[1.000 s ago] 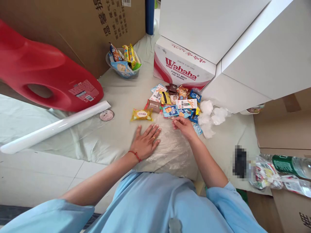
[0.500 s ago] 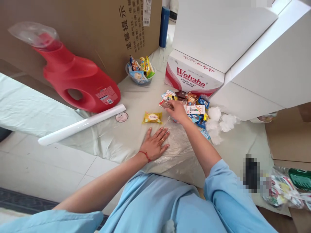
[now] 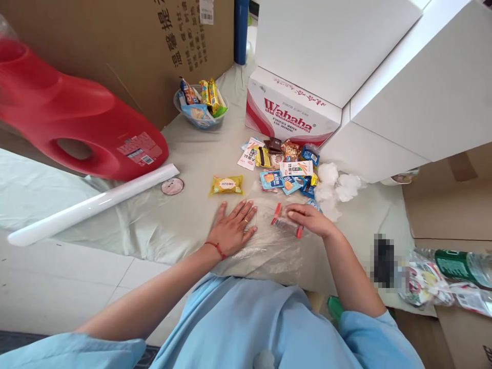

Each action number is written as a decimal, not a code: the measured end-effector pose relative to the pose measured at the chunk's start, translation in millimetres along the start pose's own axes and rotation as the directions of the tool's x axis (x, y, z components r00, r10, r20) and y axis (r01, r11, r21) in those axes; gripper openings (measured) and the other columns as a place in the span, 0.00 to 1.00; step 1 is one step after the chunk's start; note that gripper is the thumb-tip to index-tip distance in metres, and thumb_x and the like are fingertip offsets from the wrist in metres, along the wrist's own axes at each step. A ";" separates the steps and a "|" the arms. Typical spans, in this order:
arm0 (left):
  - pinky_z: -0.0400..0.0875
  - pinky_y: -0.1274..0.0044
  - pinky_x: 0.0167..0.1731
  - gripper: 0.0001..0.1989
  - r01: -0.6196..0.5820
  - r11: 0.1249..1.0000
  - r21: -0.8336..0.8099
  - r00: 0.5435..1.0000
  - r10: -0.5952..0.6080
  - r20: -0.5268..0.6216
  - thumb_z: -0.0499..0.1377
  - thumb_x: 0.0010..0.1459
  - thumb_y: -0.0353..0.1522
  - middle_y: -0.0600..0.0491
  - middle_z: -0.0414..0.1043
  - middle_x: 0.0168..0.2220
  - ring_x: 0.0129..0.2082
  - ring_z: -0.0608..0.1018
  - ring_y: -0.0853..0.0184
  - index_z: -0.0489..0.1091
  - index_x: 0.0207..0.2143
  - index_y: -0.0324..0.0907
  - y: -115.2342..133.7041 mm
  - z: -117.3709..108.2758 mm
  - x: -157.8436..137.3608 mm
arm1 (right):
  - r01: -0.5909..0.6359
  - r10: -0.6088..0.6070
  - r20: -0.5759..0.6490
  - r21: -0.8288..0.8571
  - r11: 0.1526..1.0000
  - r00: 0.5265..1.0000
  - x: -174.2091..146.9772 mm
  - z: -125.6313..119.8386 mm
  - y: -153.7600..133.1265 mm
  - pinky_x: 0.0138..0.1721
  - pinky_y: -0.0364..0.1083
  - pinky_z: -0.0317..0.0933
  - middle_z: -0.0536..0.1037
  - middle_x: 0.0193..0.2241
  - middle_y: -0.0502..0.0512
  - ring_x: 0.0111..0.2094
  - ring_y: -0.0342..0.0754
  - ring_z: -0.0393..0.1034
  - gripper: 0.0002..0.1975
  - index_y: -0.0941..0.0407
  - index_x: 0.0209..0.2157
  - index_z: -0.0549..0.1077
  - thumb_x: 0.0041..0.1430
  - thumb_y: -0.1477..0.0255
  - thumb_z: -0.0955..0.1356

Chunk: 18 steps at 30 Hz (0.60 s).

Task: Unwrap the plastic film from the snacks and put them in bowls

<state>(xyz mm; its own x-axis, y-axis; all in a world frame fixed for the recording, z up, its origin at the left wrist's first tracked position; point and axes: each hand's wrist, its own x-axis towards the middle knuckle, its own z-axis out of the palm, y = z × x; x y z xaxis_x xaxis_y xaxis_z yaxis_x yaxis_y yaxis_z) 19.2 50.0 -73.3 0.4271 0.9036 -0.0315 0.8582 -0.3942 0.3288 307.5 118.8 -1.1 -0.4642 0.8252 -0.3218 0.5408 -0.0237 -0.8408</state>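
My left hand (image 3: 233,229) lies flat with fingers spread, partly on a clear plastic bag (image 3: 265,253) on the cloth-covered surface. Just beyond its fingertips is a yellow snack packet (image 3: 226,184). My right hand (image 3: 312,217) pinches a small clear snack packet with red ends (image 3: 286,221) over the bag; its contents cannot be made out. Past that hand lies a pile of small wrapped snacks, among them a white packet (image 3: 295,168), a light blue packet (image 3: 271,179) and a brown packet (image 3: 274,144).
A clear bowl (image 3: 177,105) of snacks stands at the back, near a cardboard box (image 3: 126,51). On the left are a red detergent bottle (image 3: 96,128), a white roll (image 3: 96,205) and a round disc (image 3: 172,186). A Wahaha carton (image 3: 294,110) and crumpled white clumps (image 3: 326,187) are to the right.
My right hand has moved from the snack pile toward me and to the right, with the red-ended packet in it. My left hand stays flat. The camera view has shifted.
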 end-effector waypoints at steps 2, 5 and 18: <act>0.27 0.46 0.70 0.31 0.004 1.000 0.009 1.000 -0.004 -0.002 0.43 0.73 0.46 0.48 0.48 0.75 0.75 0.55 0.54 0.50 0.74 0.50 0.6 -0.9 -0.1 | 0.052 -0.065 -0.057 -0.205 0.977 0.996 1.8 18.5 -7.2 0.53 0.54 0.68 0.80 0.50 0.61 0.49 0.55 0.74 0.21 0.57 0.55 0.78 0.68 0.61 0.66; 0.28 0.46 0.70 0.30 0.005 1.000 0.025 1.000 -0.005 -0.001 0.43 0.73 0.45 0.47 0.48 0.75 0.75 0.56 0.54 0.51 0.74 0.50 0.9 -1.6 0.3 | 0.123 -0.226 -0.153 -0.498 0.858 0.962 4.9 49.6 -12.0 0.63 0.59 0.61 0.74 0.59 0.66 0.60 0.58 0.66 0.21 0.57 0.59 0.76 0.69 0.64 0.67; 0.29 0.46 0.71 0.30 0.024 0.997 0.072 1.000 -0.025 0.011 0.43 0.73 0.44 0.50 0.48 0.75 0.74 0.56 0.54 0.51 0.74 0.52 1.5 -2.2 2.6 | -0.105 -0.303 -0.446 -0.687 0.719 0.842 4.6 -31.8 58.9 0.68 0.63 0.54 0.76 0.59 0.68 0.66 0.62 0.60 0.21 0.61 0.59 0.74 0.69 0.69 0.63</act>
<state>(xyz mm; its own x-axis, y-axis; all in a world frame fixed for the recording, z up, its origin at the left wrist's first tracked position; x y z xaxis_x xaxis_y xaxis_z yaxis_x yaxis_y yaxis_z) 20.9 52.1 -70.8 0.4087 0.9113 -0.0500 0.8864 -0.3833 0.2595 359.5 139.1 -38.3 -0.2420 0.9538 0.1782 0.9194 0.2840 -0.2721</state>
